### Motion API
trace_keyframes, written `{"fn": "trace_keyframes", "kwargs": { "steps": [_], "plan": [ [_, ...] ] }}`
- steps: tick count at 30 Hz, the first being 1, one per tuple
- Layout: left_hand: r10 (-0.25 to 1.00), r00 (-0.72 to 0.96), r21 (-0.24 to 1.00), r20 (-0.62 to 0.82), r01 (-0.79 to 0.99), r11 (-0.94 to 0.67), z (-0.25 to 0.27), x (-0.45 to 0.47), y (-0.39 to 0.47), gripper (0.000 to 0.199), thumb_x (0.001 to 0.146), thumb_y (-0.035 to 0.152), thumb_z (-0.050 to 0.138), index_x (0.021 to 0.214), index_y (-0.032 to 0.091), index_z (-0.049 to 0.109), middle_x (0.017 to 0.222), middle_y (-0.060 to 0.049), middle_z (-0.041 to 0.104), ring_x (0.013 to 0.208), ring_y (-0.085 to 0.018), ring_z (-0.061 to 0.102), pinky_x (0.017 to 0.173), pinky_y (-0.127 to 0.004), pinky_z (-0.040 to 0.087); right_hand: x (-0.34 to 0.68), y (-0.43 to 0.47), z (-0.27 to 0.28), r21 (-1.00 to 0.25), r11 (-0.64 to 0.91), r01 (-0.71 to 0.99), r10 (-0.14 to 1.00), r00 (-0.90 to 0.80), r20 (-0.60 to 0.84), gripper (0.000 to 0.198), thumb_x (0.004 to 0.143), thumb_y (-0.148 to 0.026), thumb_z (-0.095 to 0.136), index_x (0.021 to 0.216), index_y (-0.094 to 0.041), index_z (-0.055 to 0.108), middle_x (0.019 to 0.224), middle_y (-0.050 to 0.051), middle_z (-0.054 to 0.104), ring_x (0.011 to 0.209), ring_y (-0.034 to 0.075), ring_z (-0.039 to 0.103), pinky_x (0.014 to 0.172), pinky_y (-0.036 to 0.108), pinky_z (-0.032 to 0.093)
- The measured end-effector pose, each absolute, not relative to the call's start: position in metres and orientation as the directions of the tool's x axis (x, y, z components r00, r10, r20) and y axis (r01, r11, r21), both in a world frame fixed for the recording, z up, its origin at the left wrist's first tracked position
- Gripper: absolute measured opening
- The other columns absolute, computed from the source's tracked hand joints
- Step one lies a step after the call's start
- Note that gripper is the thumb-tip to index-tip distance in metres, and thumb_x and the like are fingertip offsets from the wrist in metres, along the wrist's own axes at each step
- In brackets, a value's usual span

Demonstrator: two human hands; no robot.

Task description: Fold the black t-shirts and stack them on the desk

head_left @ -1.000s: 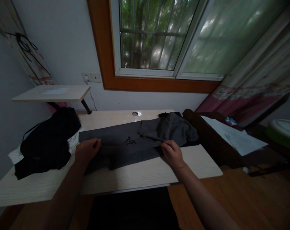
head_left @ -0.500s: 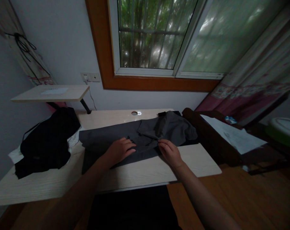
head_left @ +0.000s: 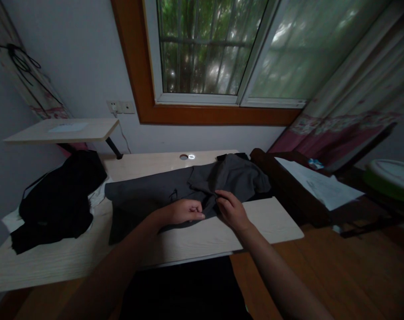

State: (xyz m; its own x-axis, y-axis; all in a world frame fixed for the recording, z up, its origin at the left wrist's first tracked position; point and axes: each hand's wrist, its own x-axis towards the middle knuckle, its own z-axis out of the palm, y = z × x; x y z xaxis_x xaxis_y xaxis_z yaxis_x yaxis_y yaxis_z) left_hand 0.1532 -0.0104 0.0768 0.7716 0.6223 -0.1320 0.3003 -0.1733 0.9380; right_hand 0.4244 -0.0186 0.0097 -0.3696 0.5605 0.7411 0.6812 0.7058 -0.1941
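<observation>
A dark grey garment (head_left: 148,191) lies across the desk, its left part flat and its right part bunched up; its exact kind is hard to make out. A short dark cord forms a small loop on it. My left hand (head_left: 187,210) is closed at the front edge of the cloth, fingers curled in on it. Just to the right, my right hand (head_left: 231,210) pinches a fold of the same garment between thumb and fingers. A small gap separates the two hands. The fingertips' contact with the cloth is partly hidden.
Black clothing (head_left: 58,200) is heaped over white cloth at the desk's left, beside a raised shelf (head_left: 105,129). The pale wooden desk (head_left: 271,222) ends in front of a window. On the right, a white sheet (head_left: 318,186) lies on brown furniture near a green-sided container (head_left: 388,178).
My left hand has moved right and toward the front edge, its fingers curling closed. The cord loop beside it now shows more fully. My right hand keeps its pinch. The view has shifted slightly.
</observation>
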Motion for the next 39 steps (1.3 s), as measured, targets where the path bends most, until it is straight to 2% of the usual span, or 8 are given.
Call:
{"fn": "trace_keyframes", "kwargs": {
  "steps": [6, 13, 20, 25, 28, 31, 35, 39],
  "plan": [
    [0.721, 0.674, 0.983, -0.159, 0.177, 0.052, 0.069, 0.14, -0.003, 0.042, 0.089, 0.062, 0.058, 0.083, 0.022, 0.046, 0.059, 0.01, 0.034, 0.046, -0.007, 0.026, 0.045, -0.022, 0.018, 0.425, -0.018, 0.008, -0.166, 0.695, 0.699, 0.545, -0.362, 0.756, 0.024, 0.093, -0.013, 0.061, 0.111, -0.027, 0.068, 0.117, 0.01, 0.071, 0.102, 0.023, 0.068, 0.083, 0.037, 0.059],
    [0.795, 0.587, 0.987, -0.153, 0.044, 0.157, 0.061, 0.139, 0.0, 0.048, 0.086, 0.066, 0.062, 0.08, 0.02, 0.049, 0.062, 0.008, 0.038, 0.048, -0.006, 0.023, 0.045, -0.023, 0.013, 0.426, -0.017, 0.006, -0.116, 0.717, 0.687, 0.499, -0.391, 0.773, 0.027, 0.093, -0.01, 0.061, 0.113, -0.027, 0.067, 0.103, 0.008, 0.072, 0.09, 0.021, 0.067, 0.076, 0.034, 0.056],
    [0.846, 0.487, 0.96, -0.219, -0.046, 0.275, 0.069, 0.134, -0.001, 0.049, 0.081, 0.065, 0.069, 0.082, 0.02, 0.05, 0.062, 0.008, 0.041, 0.048, -0.005, 0.025, 0.046, -0.025, 0.014, 0.427, -0.019, 0.006, -0.176, 0.709, 0.683, 0.537, -0.361, 0.762, 0.025, 0.094, -0.013, 0.062, 0.114, -0.027, 0.069, 0.098, 0.007, 0.072, 0.085, 0.02, 0.067, 0.074, 0.033, 0.055],
    [0.833, 0.512, 0.975, -0.21, 0.042, 0.22, 0.062, 0.131, 0.001, 0.045, 0.084, 0.062, 0.065, 0.08, 0.02, 0.052, 0.061, 0.007, 0.043, 0.049, -0.007, 0.032, 0.047, -0.024, 0.021, 0.423, -0.018, 0.009, -0.171, 0.688, 0.705, 0.543, -0.344, 0.766, 0.031, 0.094, -0.021, 0.067, 0.124, -0.029, 0.066, 0.108, 0.009, 0.071, 0.093, 0.022, 0.068, 0.08, 0.037, 0.058],
    [0.753, 0.631, 0.982, -0.188, 0.147, 0.122, 0.057, 0.134, 0.0, 0.043, 0.085, 0.061, 0.063, 0.081, 0.018, 0.056, 0.062, 0.006, 0.049, 0.052, -0.008, 0.04, 0.05, -0.023, 0.028, 0.42, -0.018, 0.013, -0.163, 0.681, 0.714, 0.557, -0.361, 0.748, 0.041, 0.095, -0.024, 0.067, 0.134, -0.031, 0.061, 0.124, 0.011, 0.068, 0.107, 0.025, 0.068, 0.089, 0.04, 0.059],
    [0.651, 0.724, 0.963, -0.229, 0.268, 0.04, 0.056, 0.139, -0.003, 0.041, 0.087, 0.059, 0.063, 0.083, 0.017, 0.059, 0.068, 0.003, 0.057, 0.058, -0.009, 0.048, 0.055, -0.022, 0.035, 0.417, -0.017, 0.016, -0.147, 0.666, 0.731, 0.596, -0.404, 0.694, 0.045, 0.098, -0.022, 0.061, 0.141, -0.031, 0.056, 0.134, 0.012, 0.063, 0.117, 0.027, 0.065, 0.093, 0.041, 0.059],
    [0.615, 0.744, 0.94, -0.262, 0.342, -0.013, 0.056, 0.143, -0.006, 0.037, 0.085, 0.054, 0.067, 0.083, 0.017, 0.06, 0.072, 0.002, 0.061, 0.063, -0.01, 0.053, 0.062, -0.024, 0.041, 0.418, -0.014, 0.015, -0.127, 0.654, 0.746, 0.626, -0.44, 0.644, 0.032, 0.1, -0.02, 0.056, 0.129, -0.027, 0.064, 0.113, 0.01, 0.07, 0.1, 0.025, 0.067, 0.082, 0.038, 0.058],
    [0.655, 0.729, 0.954, -0.196, 0.297, -0.046, 0.051, 0.138, -0.004, 0.034, 0.086, 0.051, 0.065, 0.081, 0.017, 0.059, 0.068, 0.003, 0.059, 0.062, -0.01, 0.054, 0.064, -0.024, 0.041, 0.42, -0.012, 0.013, -0.138, 0.645, 0.752, 0.629, -0.419, 0.655, 0.018, 0.099, -0.021, 0.057, 0.114, -0.023, 0.067, 0.101, 0.01, 0.069, 0.093, 0.024, 0.062, 0.077, 0.038, 0.054]
  ]
}}
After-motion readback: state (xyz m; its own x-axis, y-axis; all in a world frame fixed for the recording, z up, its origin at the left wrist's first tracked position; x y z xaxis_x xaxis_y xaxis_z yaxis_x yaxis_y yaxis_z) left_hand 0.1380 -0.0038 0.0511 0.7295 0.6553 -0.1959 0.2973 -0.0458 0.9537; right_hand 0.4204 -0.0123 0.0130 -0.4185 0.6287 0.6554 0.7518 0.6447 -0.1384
